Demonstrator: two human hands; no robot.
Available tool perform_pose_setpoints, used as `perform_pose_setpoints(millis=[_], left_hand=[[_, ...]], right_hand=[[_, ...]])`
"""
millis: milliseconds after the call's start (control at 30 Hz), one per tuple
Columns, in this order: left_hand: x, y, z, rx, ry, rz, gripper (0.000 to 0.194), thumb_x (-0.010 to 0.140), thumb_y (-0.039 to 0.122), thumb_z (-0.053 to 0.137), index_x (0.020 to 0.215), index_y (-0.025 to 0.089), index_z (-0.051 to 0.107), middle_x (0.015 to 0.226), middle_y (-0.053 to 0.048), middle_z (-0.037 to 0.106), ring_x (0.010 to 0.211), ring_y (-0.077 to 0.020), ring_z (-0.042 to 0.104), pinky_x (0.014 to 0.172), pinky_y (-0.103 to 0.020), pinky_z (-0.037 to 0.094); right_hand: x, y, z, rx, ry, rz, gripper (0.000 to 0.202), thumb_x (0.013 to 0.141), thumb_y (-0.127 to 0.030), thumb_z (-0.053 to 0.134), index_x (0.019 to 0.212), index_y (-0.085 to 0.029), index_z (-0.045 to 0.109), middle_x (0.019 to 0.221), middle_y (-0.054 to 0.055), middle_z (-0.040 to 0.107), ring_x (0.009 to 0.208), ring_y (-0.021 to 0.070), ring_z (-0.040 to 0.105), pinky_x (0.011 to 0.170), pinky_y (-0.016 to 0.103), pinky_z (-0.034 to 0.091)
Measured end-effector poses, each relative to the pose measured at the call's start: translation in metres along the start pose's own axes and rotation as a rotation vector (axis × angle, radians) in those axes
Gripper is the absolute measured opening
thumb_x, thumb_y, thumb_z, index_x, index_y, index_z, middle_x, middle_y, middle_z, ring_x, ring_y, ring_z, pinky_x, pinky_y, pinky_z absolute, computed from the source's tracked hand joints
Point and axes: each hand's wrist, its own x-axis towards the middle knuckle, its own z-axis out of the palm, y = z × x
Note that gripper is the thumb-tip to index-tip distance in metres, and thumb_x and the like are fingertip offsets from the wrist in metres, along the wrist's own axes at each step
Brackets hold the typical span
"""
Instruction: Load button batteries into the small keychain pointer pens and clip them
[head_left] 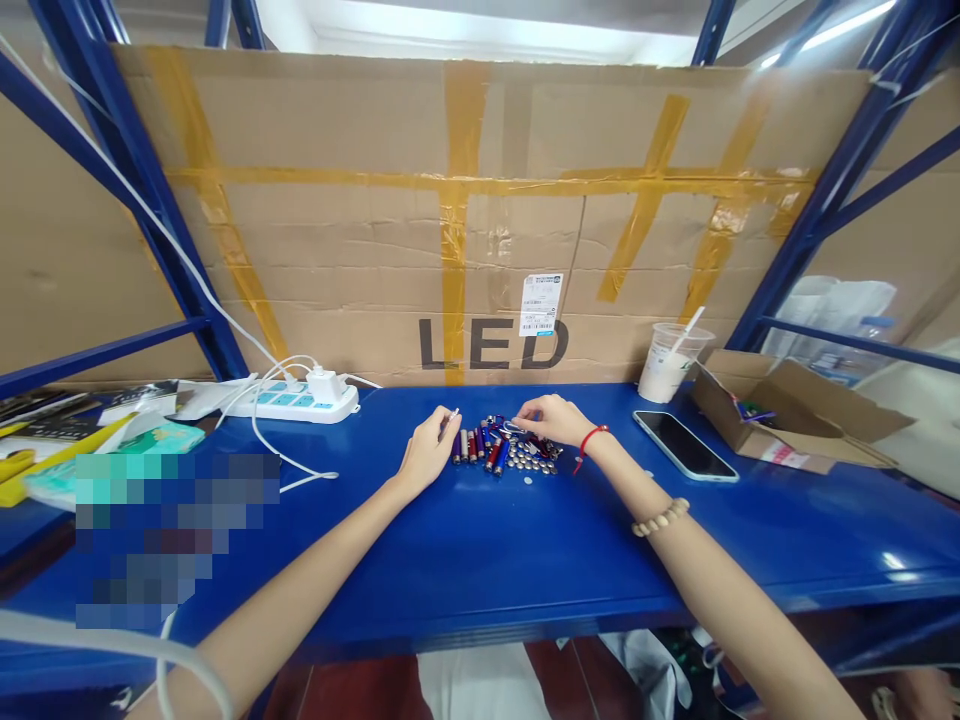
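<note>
On the blue tabletop, my left hand (429, 443) is closed in a pinch, with a small pale tip showing above its fingertips. What it holds is too small to name. Beside it lies a row of short metallic tubes (472, 446) in red, blue, purple and silver. My right hand (555, 418) reaches over the far side of the pile, its fingers bent down among shiny metal parts (513, 428); whether they grip anything is hard to make out. Several silver button-like discs (529, 462) are spread between the hands, and one lies nearer the front.
A white power strip (300, 402) with cables lies at the left. To the right are a plastic cup (667, 365) with a straw, a phone (684, 445) and an open cardboard box (795, 410). A taped cardboard sheet (360, 260) stands behind, between blue shelf posts.
</note>
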Motion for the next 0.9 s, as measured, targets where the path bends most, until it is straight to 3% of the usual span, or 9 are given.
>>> perform_pose_setpoints(millis=[133,500,667,900], left_hand=[[0.002,-0.003,0.0,-0.048,0.029,-0.034,0.029,0.089,0.044,0.029,0.077,0.022,0.044,0.067,0.003,0.054,0.062,-0.0132,0.052,0.062,-0.023,0.035],[0.0,0.0,-0.003,-0.03,0.02,-0.044,0.025,0.09,0.042,0.027,0.082,0.024,0.042,0.073,0.003,0.055,0.069,-0.0151,0.055,0.065,-0.025,0.036],[-0.003,0.0,-0.006,-0.016,0.015,-0.04,0.024,0.091,0.041,0.026,0.086,0.025,0.043,0.076,0.002,0.056,0.072,-0.0157,0.055,0.067,-0.025,0.036],[-0.006,0.005,-0.014,-0.024,-0.007,-0.02,0.025,0.091,0.041,0.027,0.087,0.025,0.045,0.078,0.003,0.057,0.075,-0.0151,0.055,0.068,-0.024,0.037]], right_hand=[[0.0,0.001,0.002,-0.021,-0.047,-0.013,0.03,0.083,-0.043,0.045,0.075,-0.023,0.065,0.067,-0.001,0.068,0.063,0.0133,0.061,0.053,0.022,0.035],[0.005,0.018,0.01,-0.135,0.048,-0.036,0.025,0.079,-0.042,0.049,0.075,-0.025,0.066,0.081,0.0,0.069,0.069,0.015,0.061,0.053,0.022,0.037],[0.002,0.01,0.008,-0.114,0.062,0.035,0.029,0.083,-0.045,0.043,0.084,-0.026,0.064,0.076,-0.001,0.069,0.065,0.0147,0.062,0.052,0.022,0.037],[0.002,-0.008,0.015,-0.133,0.117,0.006,0.032,0.086,-0.045,0.038,0.088,-0.026,0.063,0.072,0.0,0.068,0.066,0.0156,0.062,0.052,0.022,0.034]])
